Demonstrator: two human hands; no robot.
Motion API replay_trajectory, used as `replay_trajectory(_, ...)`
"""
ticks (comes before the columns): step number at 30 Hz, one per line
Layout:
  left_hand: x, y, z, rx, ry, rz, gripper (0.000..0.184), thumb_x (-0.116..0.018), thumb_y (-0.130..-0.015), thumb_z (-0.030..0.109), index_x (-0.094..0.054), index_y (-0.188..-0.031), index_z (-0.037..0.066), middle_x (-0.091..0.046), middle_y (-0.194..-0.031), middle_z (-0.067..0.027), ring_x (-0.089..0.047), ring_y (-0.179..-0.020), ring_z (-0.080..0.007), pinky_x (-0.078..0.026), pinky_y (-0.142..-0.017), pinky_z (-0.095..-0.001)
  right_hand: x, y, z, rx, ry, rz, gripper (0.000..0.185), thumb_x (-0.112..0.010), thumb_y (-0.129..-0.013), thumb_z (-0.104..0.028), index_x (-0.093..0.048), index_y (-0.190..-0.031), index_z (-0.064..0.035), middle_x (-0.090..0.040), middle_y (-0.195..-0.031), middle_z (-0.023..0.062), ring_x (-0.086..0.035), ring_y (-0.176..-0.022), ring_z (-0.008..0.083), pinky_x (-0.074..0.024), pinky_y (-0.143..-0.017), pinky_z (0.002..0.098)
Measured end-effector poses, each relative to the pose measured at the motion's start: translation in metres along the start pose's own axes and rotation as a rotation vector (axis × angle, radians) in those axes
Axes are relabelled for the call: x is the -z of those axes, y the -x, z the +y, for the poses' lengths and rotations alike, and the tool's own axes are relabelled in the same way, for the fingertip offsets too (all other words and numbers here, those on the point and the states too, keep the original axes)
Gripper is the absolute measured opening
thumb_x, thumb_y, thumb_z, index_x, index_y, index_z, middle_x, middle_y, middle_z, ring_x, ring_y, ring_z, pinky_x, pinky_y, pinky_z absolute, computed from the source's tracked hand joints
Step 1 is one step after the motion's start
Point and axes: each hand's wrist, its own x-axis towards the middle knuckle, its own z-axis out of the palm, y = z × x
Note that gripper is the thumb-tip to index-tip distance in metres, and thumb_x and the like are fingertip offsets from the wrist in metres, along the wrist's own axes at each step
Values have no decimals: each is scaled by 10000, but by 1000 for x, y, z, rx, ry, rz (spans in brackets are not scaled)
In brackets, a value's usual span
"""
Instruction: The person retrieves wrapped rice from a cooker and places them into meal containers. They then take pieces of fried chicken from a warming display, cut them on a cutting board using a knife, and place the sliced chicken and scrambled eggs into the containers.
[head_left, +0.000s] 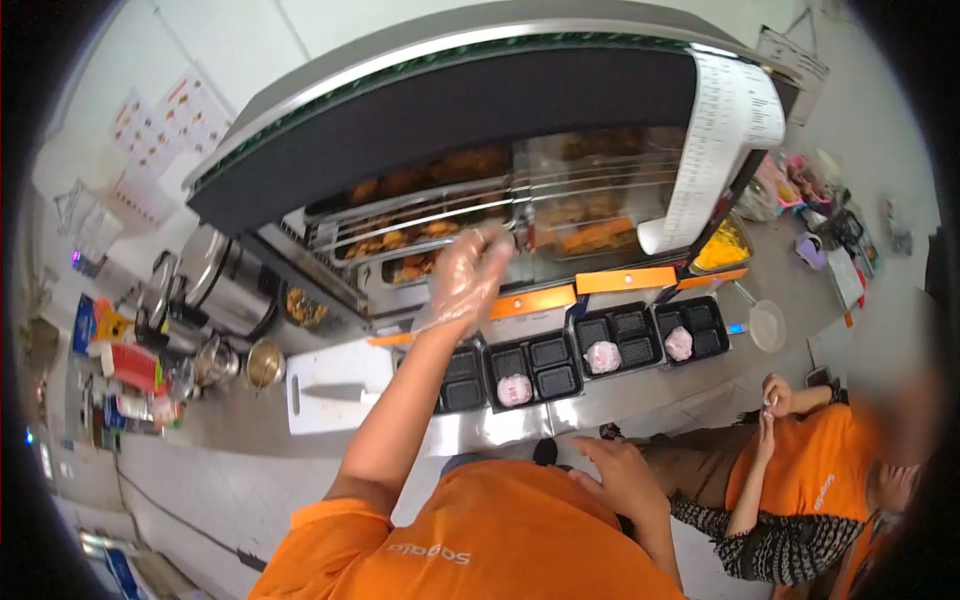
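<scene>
My left hand (465,280), in a clear plastic glove, reaches up to the opening of a food warmer cabinet (420,130). Its fingers are bent and close together near a metal edge by the glass; what they hold, if anything, I cannot make out. Behind them are trays of browned food (400,235). Low in front of my orange shirt, my bare right hand (620,478) holds nothing, fingers apart. Beneath the cabinet stand black compartment trays (550,352), several with a round paper-wrapped bundle, such as this wrapped bundle (514,390).
A knife (335,392) lies on a white cutting board (310,368) at left, beside metal bowls (265,362). A long paper receipt (715,140) hangs off the cabinet. At right are a strainer (767,326), a yellow-food container (720,248) and another person in orange (800,460).
</scene>
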Motion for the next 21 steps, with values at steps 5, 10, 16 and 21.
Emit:
replay_trajectory(5, 73, -45, 42, -3, -806, 307, 382, -696, -928, 372, -735, -1119, 44, -698, -1277, -198, -647, -1164, -358, -500, -975, -502, 7, 22, 26, -86, -53, 99, 486, -782, -861, -163, -636, -1301, -17, -722, -1088, 219, -701, -983, 384, -538, -870, 463)
replay_trajectory(10, 127, -123, 9, 339, -840, 184, 428, -666, -957, 337, -676, -1245, 20, -649, -1360, -211, -612, -1231, -364, -492, -1027, -493, 19, 37, 29, -193, -8, 144, 529, -791, -841, -130, -615, -1323, -4, -723, -1097, 224, -701, -988, 388, -537, -859, 452)
replay_trajectory(16, 155, -148, -48, 232, -171, 435, 400, -619, -992, 231, -615, -1317, -2, -611, -1405, -213, -587, -1269, -363, -491, -1068, -480, 4, 41, 37, -150, -68, 96, 506, -768, -873, -147, -608, -1338, -26, -725, -1112, 212, -703, -1001, 375, -532, -871, 466)
replay_trajectory(21, 173, -147, -62, 262, 399, 499, 393, -579, -1020, 143, -564, -1377, -20, -580, -1443, -215, -567, -1300, -361, -489, -1103, -469, -6, 29, 32, -107, -136, 57, 492, -761, -887, -167, -608, -1334, -30, -724, -1110, 208, -702, -1004, 381, -533, -873, 471)
